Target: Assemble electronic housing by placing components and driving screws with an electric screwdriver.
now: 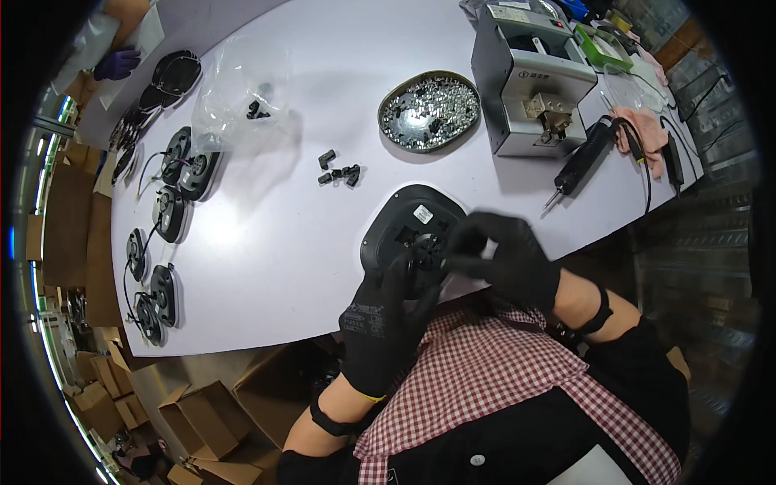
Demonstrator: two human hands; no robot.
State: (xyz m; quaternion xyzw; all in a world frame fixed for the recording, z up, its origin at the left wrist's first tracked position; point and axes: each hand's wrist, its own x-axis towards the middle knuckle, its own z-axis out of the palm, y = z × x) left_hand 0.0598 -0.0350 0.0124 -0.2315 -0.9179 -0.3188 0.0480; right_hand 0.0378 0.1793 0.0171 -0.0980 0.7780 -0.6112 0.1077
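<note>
A black rounded plastic housing with a small white label lies on the table in front of me. Both my hands wear black gloves and meet over its lower part. My left hand covers the housing's near left edge, its fingers bent toward the thumb. From the right, my right hand curls thumb and forefinger together beside the round, ribbed centre of the housing. Whatever lies between the fingertips of either hand is hidden or blurred.
Small black elbow-shaped parts lie beyond the housing. A tray of shiny metal bits stands farther back, beside a grey bench machine. A black electric screwdriver lies right. Wired black units and a clear bag are left.
</note>
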